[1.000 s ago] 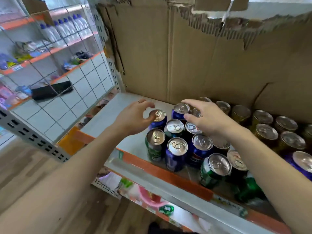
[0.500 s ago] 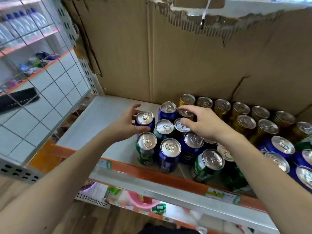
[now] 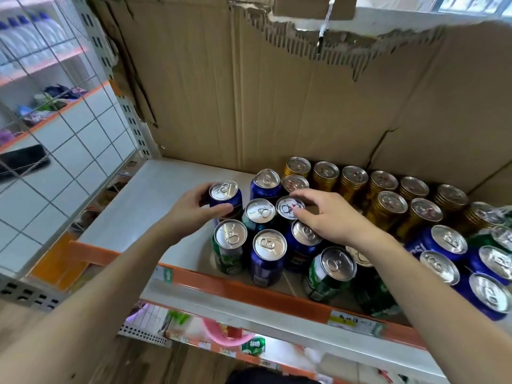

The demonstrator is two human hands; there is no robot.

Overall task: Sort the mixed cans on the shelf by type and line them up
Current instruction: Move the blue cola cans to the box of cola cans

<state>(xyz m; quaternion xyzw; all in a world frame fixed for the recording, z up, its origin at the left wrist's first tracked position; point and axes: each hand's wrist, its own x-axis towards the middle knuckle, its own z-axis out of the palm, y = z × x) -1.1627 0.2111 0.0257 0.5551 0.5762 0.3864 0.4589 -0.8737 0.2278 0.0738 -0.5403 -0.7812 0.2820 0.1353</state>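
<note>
On the shelf's [image 3: 155, 195] left side: left hand [image 3: 189, 214] curls round an upright blue can [image 3: 225, 194]; right hand [image 3: 328, 220] pinches the white-topped can [image 3: 289, 208] at its rim. Bare shelf lies leftward, nearer the left hand.

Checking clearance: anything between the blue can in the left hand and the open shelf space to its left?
Nothing visible. The left hand grips the blue can at the cluster's left edge; the shelf on that side holds only the hand. Other cans stand to its right and front.
</note>
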